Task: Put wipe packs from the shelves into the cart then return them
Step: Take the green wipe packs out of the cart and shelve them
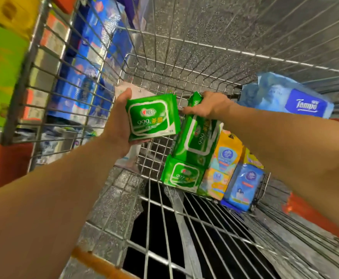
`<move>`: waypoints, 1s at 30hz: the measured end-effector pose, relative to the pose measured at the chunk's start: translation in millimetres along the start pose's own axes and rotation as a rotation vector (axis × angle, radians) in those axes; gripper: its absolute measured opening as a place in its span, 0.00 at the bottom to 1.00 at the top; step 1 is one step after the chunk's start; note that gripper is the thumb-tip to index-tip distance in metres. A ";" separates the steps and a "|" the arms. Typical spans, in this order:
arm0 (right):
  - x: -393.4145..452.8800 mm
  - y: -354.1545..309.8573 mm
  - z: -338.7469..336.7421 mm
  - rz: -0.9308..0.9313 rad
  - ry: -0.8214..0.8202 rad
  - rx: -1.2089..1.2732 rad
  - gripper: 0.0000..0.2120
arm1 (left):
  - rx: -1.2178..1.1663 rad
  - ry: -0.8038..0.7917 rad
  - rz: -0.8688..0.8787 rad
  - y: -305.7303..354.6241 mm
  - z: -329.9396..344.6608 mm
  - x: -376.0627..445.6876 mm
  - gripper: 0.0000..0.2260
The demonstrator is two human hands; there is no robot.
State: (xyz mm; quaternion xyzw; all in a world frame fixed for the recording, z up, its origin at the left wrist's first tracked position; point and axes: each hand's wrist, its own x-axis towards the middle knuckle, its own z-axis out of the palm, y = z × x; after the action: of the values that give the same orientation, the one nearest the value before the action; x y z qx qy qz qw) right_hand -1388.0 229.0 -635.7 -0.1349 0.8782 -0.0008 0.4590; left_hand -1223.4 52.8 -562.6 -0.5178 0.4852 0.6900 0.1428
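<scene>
Left hand [118,119] clamps small green pack [153,117]; right hand [209,104] grips tall green pack [196,135] top. Beneath right hand, several packs in cart [184,63]. Loading or returning: unclear.

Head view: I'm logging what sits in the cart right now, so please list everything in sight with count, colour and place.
Cart: one, silver wire, fills the frame.
Green wipe packs: three; small pack in the left hand, long pack under the right hand, third pack on the cart floor below it.
Yellow packs: at least two, right of the green ones.
Blue pack: one, against the cart's right side.
Tempo pack: one, pale blue, upper right.
Shelf goods: blue, blurred, beyond the left side.
Left hand: holds the small pack.
Right hand: grips the long pack's top.
</scene>
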 end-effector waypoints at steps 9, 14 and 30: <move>-20.5 5.2 -5.7 -0.210 0.108 -0.014 0.30 | -0.141 0.071 -0.001 7.3 7.4 -9.1 0.28; -42.8 16.5 -17.1 -0.086 0.194 0.377 0.20 | -0.236 0.133 0.011 20.7 9.2 -24.9 0.33; -231.6 13.2 -73.2 0.213 0.056 1.144 0.21 | -0.273 0.210 0.153 112.6 7.2 -167.7 0.31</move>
State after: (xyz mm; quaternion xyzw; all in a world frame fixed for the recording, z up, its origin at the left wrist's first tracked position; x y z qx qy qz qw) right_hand -1324.5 287.8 -408.4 0.2236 0.7585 -0.4326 0.4330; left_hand -1235.3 54.9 -360.9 -0.5631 0.4371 0.7005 -0.0329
